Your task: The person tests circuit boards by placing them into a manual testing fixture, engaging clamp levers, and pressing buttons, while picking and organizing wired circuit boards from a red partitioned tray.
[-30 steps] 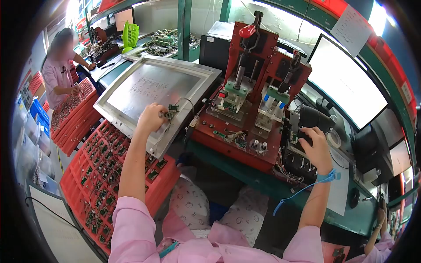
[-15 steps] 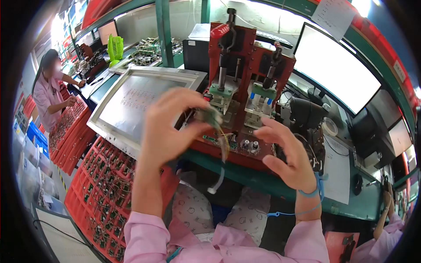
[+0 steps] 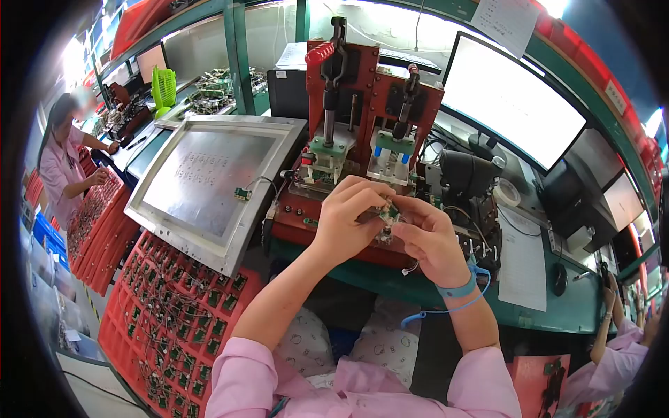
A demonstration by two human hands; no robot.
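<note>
Both my hands meet in front of the red test fixture (image 3: pixel 289 221), at a small green circuit board (image 3: pixel 387 214). My left hand (image 3: pixel 350 217) pinches the board from the left. On the other side my right hand (image 3: pixel 426 240) has its thumb and fingers closed on it, with a blue wrist strap (image 3: pixel 458 289) at the wrist. Fingers cover much of the board, and a short white connector (image 3: pixel 410 269) hangs below. Another small green board (image 3: pixel 242 194), with a cable, lies on the silver-framed metal plate (image 3: pixel 202 164).
Red trays (image 3: pixel 118 306) of wired boards stand at lower left. A lit monitor (image 3: pixel 512 97) and a black mouse (image 3: pixel 560 279) are at the right. One co-worker (image 3: pixel 63 164) is at far left; another person's sleeve (image 3: pixel 613 369) shows at lower right.
My left hand has moved right and down, off the metal plate. My right hand, earlier apart with spread fingers, has come in and closed on the board. The view has shifted slightly.
</note>
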